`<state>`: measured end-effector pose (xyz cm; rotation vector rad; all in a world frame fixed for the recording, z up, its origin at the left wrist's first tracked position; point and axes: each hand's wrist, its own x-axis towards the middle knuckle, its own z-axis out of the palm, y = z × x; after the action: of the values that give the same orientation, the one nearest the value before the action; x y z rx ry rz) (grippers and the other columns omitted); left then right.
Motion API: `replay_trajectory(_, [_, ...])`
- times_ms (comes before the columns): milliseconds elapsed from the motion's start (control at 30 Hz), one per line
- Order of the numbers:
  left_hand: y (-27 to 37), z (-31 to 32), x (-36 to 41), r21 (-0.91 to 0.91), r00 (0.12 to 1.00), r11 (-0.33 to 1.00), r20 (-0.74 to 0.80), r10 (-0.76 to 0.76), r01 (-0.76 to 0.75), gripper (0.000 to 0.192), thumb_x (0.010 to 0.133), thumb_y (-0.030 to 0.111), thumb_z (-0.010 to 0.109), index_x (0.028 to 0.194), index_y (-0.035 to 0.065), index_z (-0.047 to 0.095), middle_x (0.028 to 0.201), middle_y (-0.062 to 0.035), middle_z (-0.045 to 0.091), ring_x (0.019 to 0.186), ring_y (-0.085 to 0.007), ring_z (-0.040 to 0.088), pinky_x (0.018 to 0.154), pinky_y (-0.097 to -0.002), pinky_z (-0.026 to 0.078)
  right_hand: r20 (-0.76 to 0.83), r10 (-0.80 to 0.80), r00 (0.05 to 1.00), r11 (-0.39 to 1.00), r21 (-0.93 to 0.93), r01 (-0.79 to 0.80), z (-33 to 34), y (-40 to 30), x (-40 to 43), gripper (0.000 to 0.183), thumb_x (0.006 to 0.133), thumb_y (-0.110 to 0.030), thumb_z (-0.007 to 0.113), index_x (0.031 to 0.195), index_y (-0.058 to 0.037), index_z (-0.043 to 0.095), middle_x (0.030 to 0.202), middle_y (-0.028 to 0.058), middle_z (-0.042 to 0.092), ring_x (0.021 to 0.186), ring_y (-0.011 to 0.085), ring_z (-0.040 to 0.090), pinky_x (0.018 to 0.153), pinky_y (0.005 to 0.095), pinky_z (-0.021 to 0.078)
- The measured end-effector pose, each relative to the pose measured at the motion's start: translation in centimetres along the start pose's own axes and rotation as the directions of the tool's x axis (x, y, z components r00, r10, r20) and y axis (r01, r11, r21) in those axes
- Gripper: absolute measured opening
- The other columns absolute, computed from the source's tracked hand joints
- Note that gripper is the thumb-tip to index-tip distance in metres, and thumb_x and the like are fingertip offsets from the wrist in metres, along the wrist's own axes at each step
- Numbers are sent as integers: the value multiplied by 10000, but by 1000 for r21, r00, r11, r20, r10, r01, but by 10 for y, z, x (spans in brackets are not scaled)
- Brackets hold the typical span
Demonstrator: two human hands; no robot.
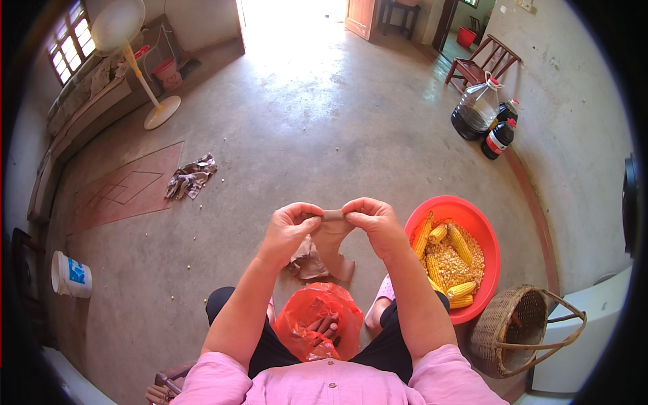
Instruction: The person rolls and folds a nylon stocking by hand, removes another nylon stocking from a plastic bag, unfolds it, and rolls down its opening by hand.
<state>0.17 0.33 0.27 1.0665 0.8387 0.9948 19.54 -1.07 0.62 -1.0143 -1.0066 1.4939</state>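
Note:
Between both hands a strip of brown cloth is stretched, its top edge rolled or folded over. My left hand (pixel 295 228) pinches the left end between thumb and fingers, and my right hand (pixel 372 221) pinches the right end. The rest of the brown cloth (pixel 331 242) hangs down from there. Behind and below it, more brown cloth (pixel 307 262) lies crumpled on the floor. Between my legs stands an open red plastic bag (pixel 291 324) with several brown rolled pieces (pixel 324 326) inside.
To the right are a red basin (pixel 492 273) of corn cobs and kernels, and a wicker basket (pixel 486 334) on its side. Dark-filled plastic bottles (pixel 473 114) stand by the wall near a wooden chair (pixel 468 70). Leftward are a patterned cloth (pixel 191 177), a white bucket (pixel 76 276) and a fan (pixel 163 112).

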Motion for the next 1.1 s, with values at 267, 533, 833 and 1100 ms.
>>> replay_trajectory(267, [-13, 1, 3, 275, 987, 953, -60, 150, -128, 150, 807, -22, 559, 954, -10, 583, 831, -18, 584, 761, -55, 535, 684, -193, 448, -35, -15, 999, 982, -190, 8, 1, 6, 1, 148, 775, -21, 572, 917, 7, 603, 823, 27, 604, 761, 88, 531, 703, 224, 422])
replay_trajectory(533, [-12, 0, 2, 413, 993, 905, -10, 115, -100, 110, 828, -11, 522, 929, -7, 562, 794, -3, 574, 728, -49, 518, 635, -190, 427, -26, -33, 999, 976, -215, 27, 4, 7, 1, 103, 802, -29, 564, 897, -2, 592, 808, 23, 598, 755, 89, 533, 697, 219, 423])
replay_trajectory(833, [-9, 2, 2, 2, 998, 998, -16, 68, -68, 141, 822, -3, 539, 951, -3, 596, 776, -9, 600, 659, -46, 519, 583, -191, 429, -35, 1, 999, 996, -85, -4, 7, -1, -1, 97, 808, -36, 553, 897, -17, 587, 774, 29, 600, 707, 70, 533, 631, 206, 427])
replay_trajectory(1100, [-2, -3, 1, -175, 998, 983, -17, -64, 60, 196, 812, -20, 505, 988, -38, 589, 886, -94, 629, 789, -152, 609, 720, -271, 503, -7, 14, 1000, 997, 81, -13, 2, 0, -1, 150, 783, -23, 562, 926, -8, 606, 811, 49, 615, 734, 99, 554, 691, 217, 434])
